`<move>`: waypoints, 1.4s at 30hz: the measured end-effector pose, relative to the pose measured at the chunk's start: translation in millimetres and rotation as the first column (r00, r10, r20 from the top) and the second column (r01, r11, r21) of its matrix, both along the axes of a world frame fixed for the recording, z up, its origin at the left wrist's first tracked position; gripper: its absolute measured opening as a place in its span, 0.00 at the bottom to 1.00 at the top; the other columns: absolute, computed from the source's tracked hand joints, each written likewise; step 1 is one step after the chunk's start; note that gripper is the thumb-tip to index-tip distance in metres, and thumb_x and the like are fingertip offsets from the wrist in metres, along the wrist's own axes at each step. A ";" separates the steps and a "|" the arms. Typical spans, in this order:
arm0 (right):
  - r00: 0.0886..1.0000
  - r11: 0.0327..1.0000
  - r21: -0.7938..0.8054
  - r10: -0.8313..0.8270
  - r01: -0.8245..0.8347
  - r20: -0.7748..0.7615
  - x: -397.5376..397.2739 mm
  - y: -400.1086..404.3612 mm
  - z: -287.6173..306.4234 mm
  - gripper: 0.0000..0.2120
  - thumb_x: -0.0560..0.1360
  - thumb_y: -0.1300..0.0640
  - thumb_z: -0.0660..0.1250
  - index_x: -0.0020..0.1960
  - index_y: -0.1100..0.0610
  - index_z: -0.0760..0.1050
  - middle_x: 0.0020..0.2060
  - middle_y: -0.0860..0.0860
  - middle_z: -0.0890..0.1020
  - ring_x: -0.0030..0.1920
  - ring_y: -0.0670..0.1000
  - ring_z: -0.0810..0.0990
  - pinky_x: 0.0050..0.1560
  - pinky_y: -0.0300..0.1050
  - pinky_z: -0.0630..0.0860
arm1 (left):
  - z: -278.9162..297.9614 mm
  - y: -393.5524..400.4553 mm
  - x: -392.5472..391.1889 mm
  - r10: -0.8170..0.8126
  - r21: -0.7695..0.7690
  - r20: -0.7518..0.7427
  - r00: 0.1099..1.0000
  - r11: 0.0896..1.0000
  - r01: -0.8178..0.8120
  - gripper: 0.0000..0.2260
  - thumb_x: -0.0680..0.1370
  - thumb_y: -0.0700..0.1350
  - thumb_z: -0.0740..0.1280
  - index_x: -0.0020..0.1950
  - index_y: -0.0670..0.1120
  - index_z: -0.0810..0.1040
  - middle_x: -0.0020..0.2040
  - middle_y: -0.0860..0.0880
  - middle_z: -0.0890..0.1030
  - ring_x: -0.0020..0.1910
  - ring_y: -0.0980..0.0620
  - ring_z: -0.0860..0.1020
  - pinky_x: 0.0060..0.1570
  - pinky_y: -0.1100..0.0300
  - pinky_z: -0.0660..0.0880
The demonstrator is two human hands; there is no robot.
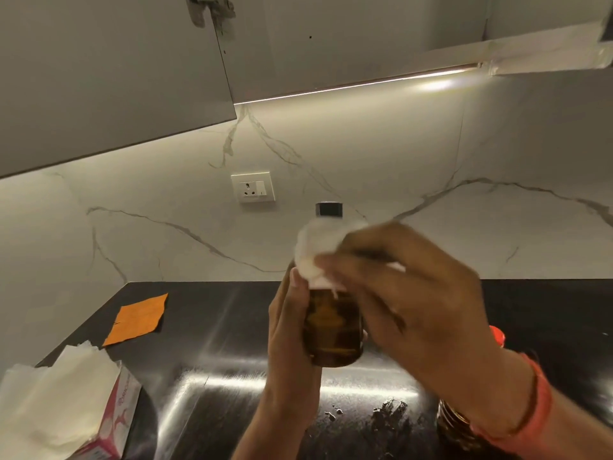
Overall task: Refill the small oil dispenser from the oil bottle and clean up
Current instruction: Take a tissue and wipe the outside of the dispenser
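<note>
left hand: my left hand (292, 327) comes up from the bottom middle of the frame and grasps the small brown bottle from its left side, thumb lying along the glass near the shoulder.
right hand: my right hand (408, 293) reaches in from the lower right and pinches a wad of white tissue (315, 254) against the upper part of the bottle; it is blurred, so i cannot tell exactly how the fingers lie.
bottle: the small brown bottle (333, 330) sits in the middle of the frame, upright, lifted clear of the counter, with a black cap (329, 209) on top showing above the tissue. the tissue covers its neck and shoulder.
counter: a glossy black counter (232, 327) fills the lower half, with some crumbs or smears (384, 410) at the lower middle.
orange cloth: an orange cloth (137, 318) lies flat on the counter at the left, well apart from my hands.
tissue box: a pink tissue box (116, 416) with white sheets sticking out sits in the lower left corner.
other things: a brown jar (454, 426) shows under my right wrist at the lower right, and a bit of something red (497, 335) peeks out behind that hand; too hidden to tell what it is.
wall: a white marble wall with a socket (253, 187) stands behind, just above the bottle's cap.
</note>
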State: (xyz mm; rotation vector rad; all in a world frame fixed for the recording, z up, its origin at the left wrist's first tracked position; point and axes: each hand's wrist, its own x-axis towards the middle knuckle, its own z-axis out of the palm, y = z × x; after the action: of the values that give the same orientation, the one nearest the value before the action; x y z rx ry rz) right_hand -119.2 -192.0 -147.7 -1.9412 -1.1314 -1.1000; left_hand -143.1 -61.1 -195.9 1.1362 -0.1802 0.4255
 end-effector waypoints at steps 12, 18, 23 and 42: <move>0.958 0.954 0.296 0.119 -0.039 -0.259 -11.2 11.1 -64.6 0.12 0.77 0.50 0.69 0.58 0.52 0.83 0.58 0.44 0.76 0.58 0.40 0.77 0.56 0.28 0.74 | 6.4 10.1 9.7 0.041 0.065 -0.063 0.997 0.997 -0.037 0.40 0.72 0.71 0.69 0.68 0.39 0.73 0.51 0.35 0.76 0.45 0.40 0.76 0.42 0.50 0.77; 0.752 0.770 0.632 0.465 -0.085 -0.466 -8.9 38.6 -79.8 0.28 0.74 0.42 0.72 0.72 0.37 0.69 0.69 0.44 0.73 0.70 0.48 0.74 0.63 0.45 0.79 | 1.2 -6.6 9.6 0.048 0.075 -0.004 0.999 0.996 -0.048 0.31 0.72 0.70 0.69 0.70 0.56 0.73 0.56 0.45 0.83 0.52 0.46 0.84 0.49 0.54 0.82; 0.519 0.683 0.725 0.652 -0.087 -0.553 -5.9 26.7 -64.1 0.30 0.69 0.56 0.75 0.68 0.44 0.72 0.56 0.39 0.84 0.59 0.42 0.83 0.52 0.34 0.80 | -1.3 -0.7 10.6 -0.016 0.191 -0.012 1.000 0.981 0.018 0.39 0.72 0.72 0.67 0.79 0.57 0.64 0.70 0.44 0.77 0.68 0.42 0.78 0.61 0.47 0.80; 0.769 0.833 0.552 0.321 0.049 -0.553 -19.3 40.8 -94.4 0.26 0.74 0.22 0.50 0.71 0.24 0.61 0.66 0.23 0.71 0.65 0.29 0.72 0.56 0.23 0.72 | -2.6 3.8 31.1 0.011 0.131 -0.079 0.997 0.991 0.000 0.17 0.68 0.58 0.73 0.54 0.54 0.84 0.49 0.47 0.86 0.45 0.45 0.85 0.43 0.51 0.83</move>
State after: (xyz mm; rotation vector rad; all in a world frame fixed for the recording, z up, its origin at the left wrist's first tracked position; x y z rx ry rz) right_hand -138.5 -151.2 -242.2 -1.5363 -0.4987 -0.5129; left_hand -112.0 -57.3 -198.5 1.2805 -0.1370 0.3769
